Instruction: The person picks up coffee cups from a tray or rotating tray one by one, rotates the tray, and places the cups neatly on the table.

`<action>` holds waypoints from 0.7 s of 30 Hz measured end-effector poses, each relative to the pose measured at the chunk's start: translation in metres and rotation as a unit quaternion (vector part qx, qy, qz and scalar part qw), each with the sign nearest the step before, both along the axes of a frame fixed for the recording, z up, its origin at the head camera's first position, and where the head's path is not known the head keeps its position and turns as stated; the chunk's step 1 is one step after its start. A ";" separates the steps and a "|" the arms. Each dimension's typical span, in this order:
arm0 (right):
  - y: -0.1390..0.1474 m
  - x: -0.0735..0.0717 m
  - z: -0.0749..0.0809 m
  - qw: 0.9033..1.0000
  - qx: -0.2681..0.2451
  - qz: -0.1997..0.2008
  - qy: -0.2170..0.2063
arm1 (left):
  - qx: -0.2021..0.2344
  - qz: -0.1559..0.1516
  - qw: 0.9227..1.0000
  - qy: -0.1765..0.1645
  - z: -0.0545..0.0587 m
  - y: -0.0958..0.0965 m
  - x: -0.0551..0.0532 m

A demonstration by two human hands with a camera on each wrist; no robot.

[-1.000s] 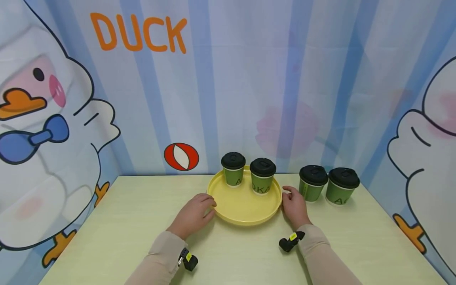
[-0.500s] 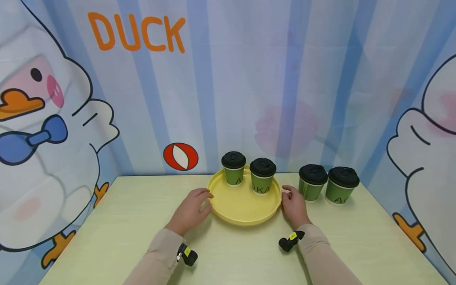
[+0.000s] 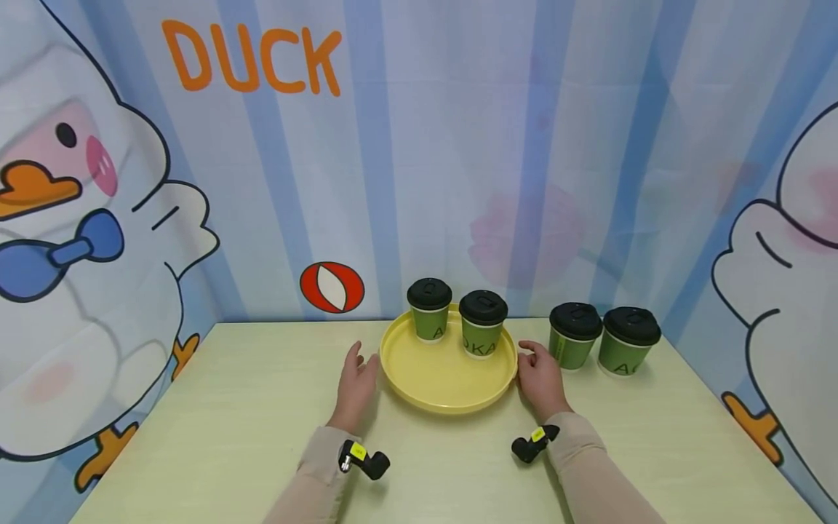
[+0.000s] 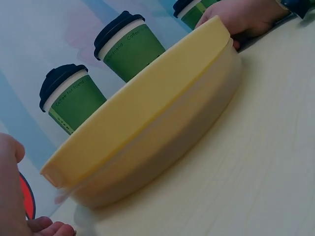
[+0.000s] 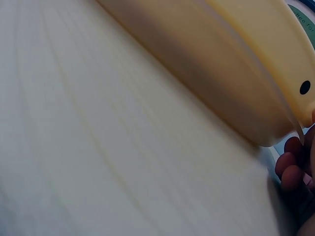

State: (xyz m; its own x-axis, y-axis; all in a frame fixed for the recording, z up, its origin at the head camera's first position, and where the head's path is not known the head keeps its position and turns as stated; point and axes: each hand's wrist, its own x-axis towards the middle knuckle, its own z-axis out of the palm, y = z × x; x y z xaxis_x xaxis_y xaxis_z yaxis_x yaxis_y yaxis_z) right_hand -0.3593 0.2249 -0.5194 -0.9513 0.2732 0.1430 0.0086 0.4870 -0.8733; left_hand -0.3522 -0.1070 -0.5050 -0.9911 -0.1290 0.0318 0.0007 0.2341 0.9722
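A round yellow tray (image 3: 432,382) sits near the table's back, with two lidded green paper cups standing on it: a left cup (image 3: 429,320) and a right cup (image 3: 482,333). My left hand (image 3: 356,386) is just off the tray's left side, fingers loosely bent and holding nothing. In the left wrist view, a gap shows between that hand and the tray's rim (image 4: 147,103). At the opposite side my right hand (image 3: 542,378) holds the rim; in the right wrist view its curled fingers (image 5: 291,178) lie under the rim, partly cut off by the frame edge.
Two more green cups with black lids, a nearer-left one (image 3: 573,342) and a far-right one (image 3: 627,349), stand on the table right of my right hand. A duck-printed curtain (image 3: 425,145) hangs behind the pale table (image 3: 262,407).
My left hand has let go of the tray's left rim, drawn slightly left and turned with its fingers pointing up. The right hand, tray and cups have stayed in place.
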 end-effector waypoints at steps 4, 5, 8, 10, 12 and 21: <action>0.000 0.000 0.000 1.000 -0.004 -0.001 -0.002 | 0.048 0.013 0.999 -0.006 -0.005 0.008 -0.001; -0.001 -0.001 0.000 1.000 -0.004 -0.001 -0.003 | 0.052 0.017 0.998 -0.001 -0.005 0.010 0.000; -0.001 -0.001 -0.001 1.000 -0.007 -0.002 -0.002 | 0.054 0.026 0.998 0.013 -0.007 0.014 0.002; -0.001 -0.002 -0.002 1.000 -0.003 -0.002 0.002 | 0.049 0.027 0.998 0.021 -0.008 0.016 0.003; 0.000 -0.002 -0.003 1.000 0.005 -0.005 0.007 | 0.046 0.025 0.998 0.027 -0.009 0.018 0.004; 0.001 -0.004 -0.006 1.000 0.021 -0.008 0.011 | 0.045 0.023 0.998 0.025 -0.010 0.019 0.005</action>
State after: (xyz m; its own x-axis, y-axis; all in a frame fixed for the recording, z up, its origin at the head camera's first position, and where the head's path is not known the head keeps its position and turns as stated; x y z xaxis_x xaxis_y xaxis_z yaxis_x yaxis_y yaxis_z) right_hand -0.3630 0.2258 -0.5250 -0.9434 0.2813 0.1759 -0.0027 0.5236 -0.8520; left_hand -0.3476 -0.0878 -0.5145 -0.9816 -0.1788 0.0671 0.0408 0.1466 0.9884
